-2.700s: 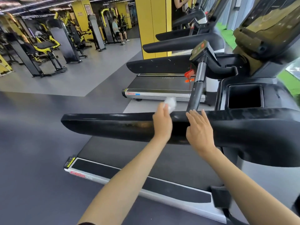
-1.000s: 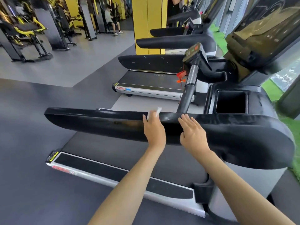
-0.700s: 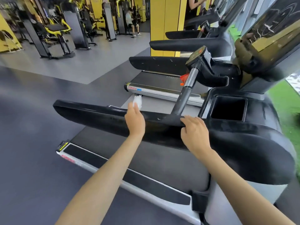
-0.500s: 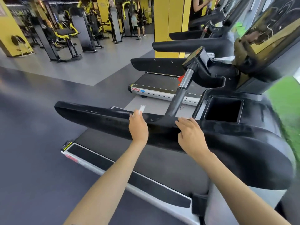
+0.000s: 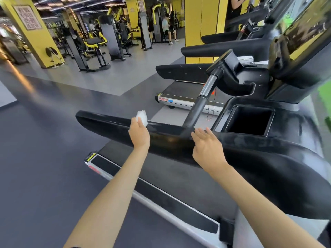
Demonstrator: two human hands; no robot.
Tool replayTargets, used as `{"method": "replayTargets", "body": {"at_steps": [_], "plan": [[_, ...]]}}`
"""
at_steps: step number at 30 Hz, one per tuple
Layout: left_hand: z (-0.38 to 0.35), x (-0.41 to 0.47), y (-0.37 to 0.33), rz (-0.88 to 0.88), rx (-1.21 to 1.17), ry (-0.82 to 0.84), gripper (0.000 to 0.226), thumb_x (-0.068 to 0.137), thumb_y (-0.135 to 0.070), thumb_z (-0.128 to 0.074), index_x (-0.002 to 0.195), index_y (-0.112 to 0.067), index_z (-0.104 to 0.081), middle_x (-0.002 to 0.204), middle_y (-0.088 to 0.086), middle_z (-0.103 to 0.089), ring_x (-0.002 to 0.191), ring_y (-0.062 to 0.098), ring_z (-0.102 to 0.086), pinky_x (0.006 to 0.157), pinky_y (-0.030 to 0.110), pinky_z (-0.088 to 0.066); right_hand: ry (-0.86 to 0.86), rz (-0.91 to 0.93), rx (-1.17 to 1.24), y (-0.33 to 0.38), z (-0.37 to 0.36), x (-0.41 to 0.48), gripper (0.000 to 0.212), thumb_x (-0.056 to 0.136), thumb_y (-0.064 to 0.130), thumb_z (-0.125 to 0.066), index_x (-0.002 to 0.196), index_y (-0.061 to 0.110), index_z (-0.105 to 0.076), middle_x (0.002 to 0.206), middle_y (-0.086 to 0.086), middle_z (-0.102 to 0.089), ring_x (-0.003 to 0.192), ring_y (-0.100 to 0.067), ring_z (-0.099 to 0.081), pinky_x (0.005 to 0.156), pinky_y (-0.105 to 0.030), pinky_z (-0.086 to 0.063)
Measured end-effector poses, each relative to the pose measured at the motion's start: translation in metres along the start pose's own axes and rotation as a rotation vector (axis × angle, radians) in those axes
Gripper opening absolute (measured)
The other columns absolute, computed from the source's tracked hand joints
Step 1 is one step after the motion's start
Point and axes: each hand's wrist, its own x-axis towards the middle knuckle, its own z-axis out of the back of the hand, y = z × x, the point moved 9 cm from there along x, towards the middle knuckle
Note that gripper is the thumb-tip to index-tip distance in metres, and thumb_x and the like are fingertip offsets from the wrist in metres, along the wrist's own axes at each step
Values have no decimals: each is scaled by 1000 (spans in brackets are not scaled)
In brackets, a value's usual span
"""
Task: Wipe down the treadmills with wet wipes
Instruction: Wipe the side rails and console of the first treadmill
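The nearest treadmill's long black side handrail runs left to right across the middle of the view. My left hand rests on top of it, shut on a crumpled white wet wipe that sticks out past the fingertips. My right hand lies flat on the same rail further right, fingers spread and holding nothing, just below the slanted grey upright bar. The dark belt lies beneath the rail.
A square black cup holder sits in the console to the right, below a tilted screen. More treadmills line up behind. Yellow pillars and weight machines stand beyond the grey floor, where a person sits.
My left hand has slid the wipe leftwards along the handrail, away from my right hand, which has stayed near the upright bar. The view has swung slightly.
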Motion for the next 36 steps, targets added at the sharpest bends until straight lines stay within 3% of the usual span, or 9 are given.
{"method": "replayTargets", "body": {"at_steps": [5,9,11,17,20,23,27,32,36], "plan": [[-56,-67,-5,-130,-24,141,29,104,-19,-33,109,-4,-57,102,17,-64,93,36,-59,80,42,-43,-18,-18,37,2,6,1,19,56,-10,-56,68,4,-59,67,-8,-53,64,-27,-54,89,-43,-53],[-76,-120,-28,-54,-289,344,25,104,-21,-37,91,-12,-56,82,-2,-59,72,5,-52,69,27,-43,-70,-52,100,0,8,-2,26,72,-2,-39,71,5,-64,68,-6,-60,66,-25,-59,85,-36,-54],[-68,-122,-40,22,-450,377,28,103,-18,-37,77,-14,-48,74,-3,-49,67,5,-43,65,23,-38,-75,-100,128,-5,14,-1,22,69,-7,-55,76,5,-71,71,-5,-67,65,-23,-64,90,-37,-53],[-8,-37,-22,41,-206,25,30,104,-18,-32,115,-1,-55,116,16,-61,105,28,-57,82,29,-45,-50,-205,154,-17,36,-6,41,62,-16,-66,99,-1,-70,74,-8,-68,71,-29,-67,87,-44,-56],[-45,-76,-12,-90,-78,117,32,104,-18,-34,122,-1,-54,117,15,-64,111,32,-59,84,28,-47,-46,-249,158,-22,40,-14,59,60,-17,-66,118,-5,-62,65,-3,-62,66,-24,-66,90,-44,-55],[-80,-131,-23,-182,-194,235,30,103,-20,-38,125,-13,-57,122,-4,-64,120,16,-56,98,33,-47,-26,-253,192,-22,42,-16,67,60,-20,-59,126,-11,-53,56,0,-54,54,-19,-60,99,-45,-49],[-67,-133,-44,-97,-382,331,22,103,-14,-38,92,-18,-57,86,-12,-59,78,-10,-54,76,22,-42,-6,-261,163,-22,37,-20,66,64,-18,-59,129,-12,-50,69,-6,-67,71,-26,-67,106,-41,-41],[-22,-48,-33,-1,-267,112,26,103,-17,-33,105,-6,-57,106,12,-60,102,23,-57,78,25,-40,132,-329,223,-23,30,-22,60,85,-6,-46,145,0,-36,78,-3,-59,109,-28,-60,118,-31,-24],[-49,-49,-23,-101,51,159,31,104,-17,-32,112,1,-55,114,21,-62,108,35,-57,83,36,-44,190,-333,206,-22,32,-26,61,88,-3,-43,148,2,-29,91,-4,-62,122,-26,-53,119,-27,-14]]}}
